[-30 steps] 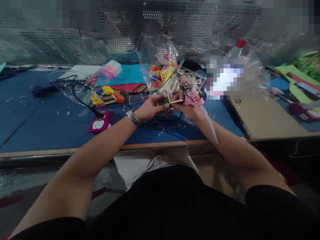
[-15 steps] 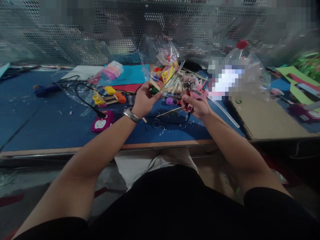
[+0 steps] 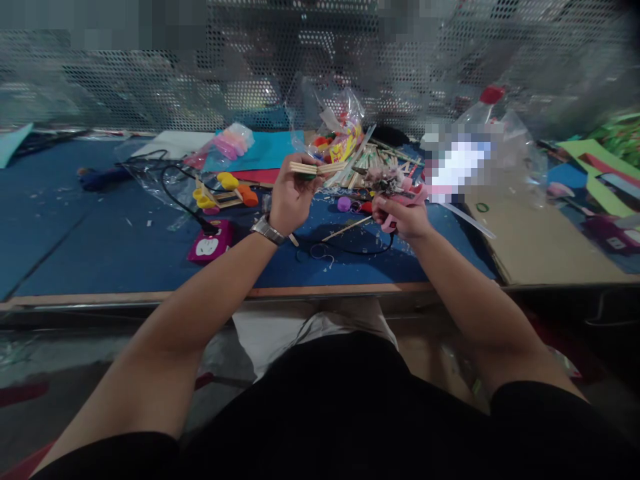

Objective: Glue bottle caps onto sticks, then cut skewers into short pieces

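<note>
My left hand (image 3: 294,200) is closed round a small piece made of wooden craft sticks (image 3: 303,169), raised above the blue table. Part of that piece is hidden by my fingers, and something dark green shows under it. In my right hand (image 3: 407,217) is a pink glue gun (image 3: 411,195), its black cable hanging down to the tabletop. The gun's front end overlaps a greyish fluffy clump (image 3: 385,179); whether they touch, I cannot tell. Behind both hands lies a pile of loose craft sticks (image 3: 357,175). A purple cap (image 3: 344,204) lies between the hands.
A magenta power socket (image 3: 211,241) with a black plug sits left. Near it is a stick model with yellow and orange parts (image 3: 227,193). Cardboard (image 3: 530,247), a red-capped bottle (image 3: 493,95) and a bright phone-like screen (image 3: 460,163) are on the right. Perforated metal (image 3: 260,73) stands behind.
My left hand has turned and lifted, so the stick piece shows more fully. My right hand with the glue gun stays about where it was; the view has shifted slightly.
</note>
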A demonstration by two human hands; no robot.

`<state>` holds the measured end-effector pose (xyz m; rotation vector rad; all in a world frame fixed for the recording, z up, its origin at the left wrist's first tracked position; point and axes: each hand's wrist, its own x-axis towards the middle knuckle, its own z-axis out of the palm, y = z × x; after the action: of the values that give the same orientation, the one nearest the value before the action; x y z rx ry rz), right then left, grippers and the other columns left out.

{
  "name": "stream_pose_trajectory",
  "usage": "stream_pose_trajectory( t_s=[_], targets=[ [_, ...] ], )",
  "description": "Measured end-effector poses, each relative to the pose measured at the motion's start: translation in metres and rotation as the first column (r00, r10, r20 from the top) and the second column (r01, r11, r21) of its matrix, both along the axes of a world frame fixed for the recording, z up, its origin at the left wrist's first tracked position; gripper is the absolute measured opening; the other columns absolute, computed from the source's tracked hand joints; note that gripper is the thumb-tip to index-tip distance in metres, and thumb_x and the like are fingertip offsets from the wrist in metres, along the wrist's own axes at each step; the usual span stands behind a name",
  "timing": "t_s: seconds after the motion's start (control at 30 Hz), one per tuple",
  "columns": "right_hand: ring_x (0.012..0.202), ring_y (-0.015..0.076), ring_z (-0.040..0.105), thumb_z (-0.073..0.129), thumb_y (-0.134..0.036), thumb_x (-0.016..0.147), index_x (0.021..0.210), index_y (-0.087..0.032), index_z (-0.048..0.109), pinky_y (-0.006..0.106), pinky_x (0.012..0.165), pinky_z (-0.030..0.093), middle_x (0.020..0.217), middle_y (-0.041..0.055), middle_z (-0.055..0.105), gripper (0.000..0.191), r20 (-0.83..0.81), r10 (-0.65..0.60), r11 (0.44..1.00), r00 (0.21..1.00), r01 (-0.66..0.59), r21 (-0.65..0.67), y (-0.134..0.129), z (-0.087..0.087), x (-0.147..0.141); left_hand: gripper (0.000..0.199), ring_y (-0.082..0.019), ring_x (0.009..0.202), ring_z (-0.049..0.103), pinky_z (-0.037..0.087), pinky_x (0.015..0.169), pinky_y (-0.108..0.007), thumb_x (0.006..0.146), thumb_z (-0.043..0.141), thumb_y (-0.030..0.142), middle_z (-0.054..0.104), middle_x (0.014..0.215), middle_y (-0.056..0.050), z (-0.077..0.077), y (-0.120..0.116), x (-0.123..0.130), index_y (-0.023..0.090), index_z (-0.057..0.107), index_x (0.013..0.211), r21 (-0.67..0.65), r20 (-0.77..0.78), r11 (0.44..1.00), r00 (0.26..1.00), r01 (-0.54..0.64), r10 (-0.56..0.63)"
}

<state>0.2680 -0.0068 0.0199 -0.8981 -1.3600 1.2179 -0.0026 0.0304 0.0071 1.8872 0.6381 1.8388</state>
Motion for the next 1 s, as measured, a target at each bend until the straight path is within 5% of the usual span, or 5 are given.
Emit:
stream_pose_trajectory(
  t_s=[0.1, 0.33, 0.73, 1.0],
  targets=[
    [0.055, 0.0142, 0.054, 0.102, -0.066, 0.063, 0.069, -0.025, 0.068, 0.034, 0.049, 0.048, 0.067, -0.0004, 0.064, 0.054, 0.018, 0.002, 0.999, 1.0, -0.003, 0.054, 0.003, -0.005, 0.0023, 0.031, -0.021, 0.11, 0.08, 0.071, 0.095, -0.039, 0.101, 0.083, 0.053, 0.075, 0.12, -0.006, 0.0016, -0.0019, 0.0014, 0.033, 0.069, 0.12, 0.041, -0.004, 0.999, 1.0, 0.003, -0.003],
    [0.055, 0.0158, 0.053, 0.1, -0.062, 0.066, 0.075, -0.026, 0.063, 0.037, 0.047, 0.047, 0.069, -0.0004, 0.061, 0.052, 0.011, -0.048, 0.996, 0.999, 0.047, 0.08, 0.005, -0.0079, 0.0017, 0.057, -0.026, 0.113, 0.08, 0.069, 0.099, -0.042, 0.092, 0.082, 0.076, 0.074, 0.123, -0.007, 0.0011, -0.0043, -0.0001, 0.03, 0.068, 0.121, -0.041, -0.056, 0.998, 0.997, -0.054, 0.052],
    [0.056, 0.0144, 0.052, 0.101, -0.053, 0.066, 0.072, -0.025, 0.061, 0.036, 0.049, 0.05, 0.067, -0.0007, 0.06, 0.049, -0.022, -0.055, 0.997, 0.998, 0.056, 0.049, 0.0041, -0.0073, 0.0012, 0.049, -0.027, 0.12, 0.078, 0.066, 0.108, -0.047, 0.096, 0.081, 0.071, 0.074, 0.124, -0.007, 0.0005, -0.0063, 0.0015, 0.033, 0.069, 0.123, -0.008, -0.047, 0.999, 0.998, -0.036, 0.035],
    [0.054, 0.0125, 0.053, 0.105, -0.06, 0.058, 0.068, -0.023, 0.064, 0.031, 0.047, 0.044, 0.064, -0.0015, 0.06, 0.056, -0.028, -0.072, 0.997, 0.997, 0.073, 0.027, 0.0004, -0.001, -0.0016, 0.042, -0.023, 0.117, 0.079, 0.069, 0.101, -0.039, 0.099, 0.084, 0.058, 0.076, 0.126, -0.006, -0.0037, 0.0008, -0.0007, 0.031, 0.069, 0.128, 0.092, -0.032, 0.995, 0.999, 0.032, -0.029]
  ],
)
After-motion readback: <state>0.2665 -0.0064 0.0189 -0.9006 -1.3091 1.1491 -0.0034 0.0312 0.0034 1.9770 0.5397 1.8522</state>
